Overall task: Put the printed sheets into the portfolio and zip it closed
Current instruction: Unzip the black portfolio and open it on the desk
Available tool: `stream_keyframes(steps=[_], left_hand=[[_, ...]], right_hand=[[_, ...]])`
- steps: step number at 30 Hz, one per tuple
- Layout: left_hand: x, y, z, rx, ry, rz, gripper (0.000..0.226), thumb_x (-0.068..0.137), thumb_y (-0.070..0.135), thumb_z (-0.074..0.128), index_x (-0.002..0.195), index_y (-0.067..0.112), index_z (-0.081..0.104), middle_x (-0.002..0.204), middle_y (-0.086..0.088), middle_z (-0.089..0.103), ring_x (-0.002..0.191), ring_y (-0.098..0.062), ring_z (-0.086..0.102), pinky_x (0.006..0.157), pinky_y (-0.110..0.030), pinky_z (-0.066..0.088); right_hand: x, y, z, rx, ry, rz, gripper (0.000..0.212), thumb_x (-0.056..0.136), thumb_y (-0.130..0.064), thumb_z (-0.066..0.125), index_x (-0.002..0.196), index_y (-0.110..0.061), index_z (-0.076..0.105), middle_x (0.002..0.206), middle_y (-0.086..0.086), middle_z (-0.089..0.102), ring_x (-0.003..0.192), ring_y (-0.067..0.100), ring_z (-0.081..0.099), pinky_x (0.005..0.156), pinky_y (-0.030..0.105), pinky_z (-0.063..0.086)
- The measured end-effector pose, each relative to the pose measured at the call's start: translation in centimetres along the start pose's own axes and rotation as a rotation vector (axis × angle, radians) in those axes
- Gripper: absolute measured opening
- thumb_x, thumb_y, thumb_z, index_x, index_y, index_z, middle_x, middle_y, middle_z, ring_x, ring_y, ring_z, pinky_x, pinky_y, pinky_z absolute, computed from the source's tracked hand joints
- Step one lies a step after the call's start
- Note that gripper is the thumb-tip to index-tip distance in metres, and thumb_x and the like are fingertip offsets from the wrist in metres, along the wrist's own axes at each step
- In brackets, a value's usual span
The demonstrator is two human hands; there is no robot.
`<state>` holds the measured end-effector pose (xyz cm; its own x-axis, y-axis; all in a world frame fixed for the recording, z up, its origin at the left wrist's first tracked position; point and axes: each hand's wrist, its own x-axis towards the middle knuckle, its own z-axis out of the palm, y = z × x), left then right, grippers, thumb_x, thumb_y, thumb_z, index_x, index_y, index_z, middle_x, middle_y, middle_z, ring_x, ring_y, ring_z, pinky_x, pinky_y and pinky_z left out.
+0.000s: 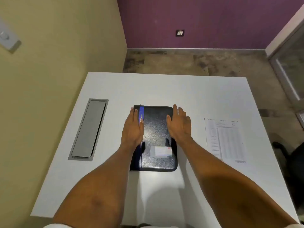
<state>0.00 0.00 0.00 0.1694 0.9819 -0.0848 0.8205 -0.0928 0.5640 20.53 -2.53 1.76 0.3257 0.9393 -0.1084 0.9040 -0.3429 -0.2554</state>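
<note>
Both hands lie flat with fingers straight and spread, gripping nothing. The left hand (pixel 132 129) covers the portfolio's (pixel 156 139) left edge over a blue stripe (pixel 141 115); the right hand (pixel 179 125) covers its right edge. The palms probably steady the closed black case before it is unzipped. The portfolio lies on the white table (pixel 164 89). The printed sheets (pixel 226 139) lie well apart to its right, not yet inserted. A grey cable hatch (pixel 89 129) sits left of the portfolio. The stripe's gold lettering and the card (pixel 162 151) in the cover's window are too blurred to read.
</note>
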Motion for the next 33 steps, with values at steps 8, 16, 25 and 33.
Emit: stream_keyframes(steps=[8, 16, 25, 33], left_hand=[[4.1, -2.2, 2.3, 0.157, -0.190, -0.076, 0.065, 0.107, 0.023, 0.045, 0.166, 0.012, 0.019, 0.175, -0.005, 0.015, 0.154, -0.029, 0.029, 0.115, -0.049, 0.043], [10.9, -4.1, 4.2, 0.208, -0.274, -0.094, 0.066, 0.105, 0.020, 0.050, 0.164, 0.009, 0.023, 0.169, -0.008, 0.027, 0.148, -0.032, 0.034, 0.112, -0.048, 0.044], [17.6, -5.1, 5.8, 0.197, -0.300, -0.124, 0.057, 0.103, 0.019, 0.051, 0.157, 0.013, 0.037, 0.149, -0.014, 0.038, 0.138, -0.033, 0.042, 0.101, -0.047, 0.049], [20.4, -5.7, 7.2, 0.252, -0.354, -0.146, 0.036, 0.108, 0.028, 0.043, 0.136, 0.009, 0.055, 0.133, -0.018, 0.046, 0.113, -0.043, 0.060, 0.093, -0.048, 0.050]], right_hand=[[3.1, 0.4, 4.0, 0.005, -0.234, 0.030, 0.069, 0.099, -0.047, 0.049, 0.155, -0.014, 0.028, 0.144, 0.014, 0.050, 0.128, 0.032, 0.052, 0.102, 0.045, 0.044], [8.9, 1.2, 7.0, 0.038, -0.258, 0.083, 0.069, 0.091, -0.039, 0.063, 0.148, -0.010, 0.038, 0.139, 0.014, 0.052, 0.126, 0.034, 0.052, 0.100, 0.046, 0.045], [15.1, 1.6, 9.2, 0.002, -0.331, 0.087, 0.070, 0.092, -0.042, 0.064, 0.151, -0.016, 0.038, 0.144, 0.013, 0.047, 0.133, 0.033, 0.047, 0.104, 0.046, 0.045], [17.8, 1.9, 10.6, -0.070, -0.310, 0.005, 0.049, 0.093, -0.043, 0.059, 0.134, -0.017, 0.059, 0.131, 0.011, 0.055, 0.122, 0.031, 0.052, 0.098, 0.042, 0.047]])
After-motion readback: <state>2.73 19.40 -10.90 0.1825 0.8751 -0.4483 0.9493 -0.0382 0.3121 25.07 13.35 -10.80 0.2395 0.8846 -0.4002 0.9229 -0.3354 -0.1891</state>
